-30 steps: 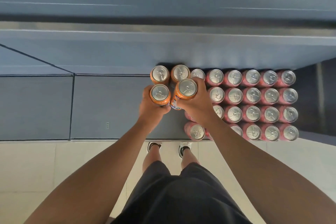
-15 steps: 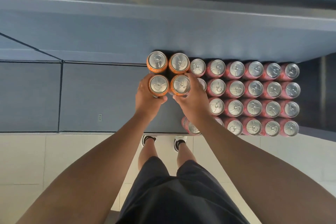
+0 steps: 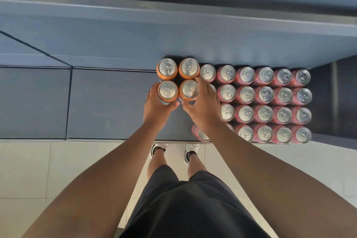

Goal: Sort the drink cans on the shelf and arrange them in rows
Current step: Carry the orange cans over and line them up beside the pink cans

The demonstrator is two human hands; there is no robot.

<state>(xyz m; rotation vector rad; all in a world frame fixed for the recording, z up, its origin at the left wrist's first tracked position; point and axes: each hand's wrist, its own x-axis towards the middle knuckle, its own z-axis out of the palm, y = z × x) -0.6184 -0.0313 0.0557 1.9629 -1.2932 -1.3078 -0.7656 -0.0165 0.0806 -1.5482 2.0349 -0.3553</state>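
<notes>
Two orange cans (image 3: 167, 69) stand side by side against the back of the grey shelf (image 3: 108, 102). Directly in front of them stand two more orange cans. My left hand (image 3: 156, 108) grips the left one (image 3: 167, 92) and my right hand (image 3: 202, 107) grips the right one (image 3: 189, 90); both cans sit upright, close behind the back pair. To the right, several red cans (image 3: 264, 105) fill tidy rows. My right hand and wrist hide some red cans in the leftmost column; one red can (image 3: 201, 134) peeks out near the shelf's front edge.
The shelf surface to the left of the orange cans is bare, with a seam (image 3: 69, 102) dividing it. A higher shelf edge (image 3: 173, 7) overhangs at the back. Below the front edge lie pale floor tiles (image 3: 38, 170) and my feet.
Both hands have carried their orange cans toward the back of the shelf, and they now sit snug behind the rear orange pair. The camera view shifted slightly.
</notes>
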